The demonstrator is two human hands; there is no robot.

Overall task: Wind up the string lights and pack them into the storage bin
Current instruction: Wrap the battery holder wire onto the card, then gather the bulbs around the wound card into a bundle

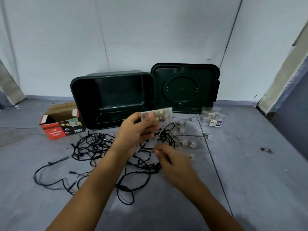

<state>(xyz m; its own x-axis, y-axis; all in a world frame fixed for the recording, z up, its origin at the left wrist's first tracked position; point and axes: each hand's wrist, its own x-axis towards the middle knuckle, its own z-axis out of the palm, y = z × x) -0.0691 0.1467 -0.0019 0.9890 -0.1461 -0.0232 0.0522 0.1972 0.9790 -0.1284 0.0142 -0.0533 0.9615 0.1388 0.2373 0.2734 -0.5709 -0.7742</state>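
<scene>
Head view: left hand (135,134) grips a clear battery box (157,116) above the floor (250,164), thumb on top. Right hand (168,157), blurred, pinches the thin wire of the clear-bulb string (183,130) trailing from that box. Black string lights (93,145) lie tangled on the floor before the storage bin (116,90), which is tipped with its opening toward the camera. Lid (185,87) stands just beside it.
</scene>
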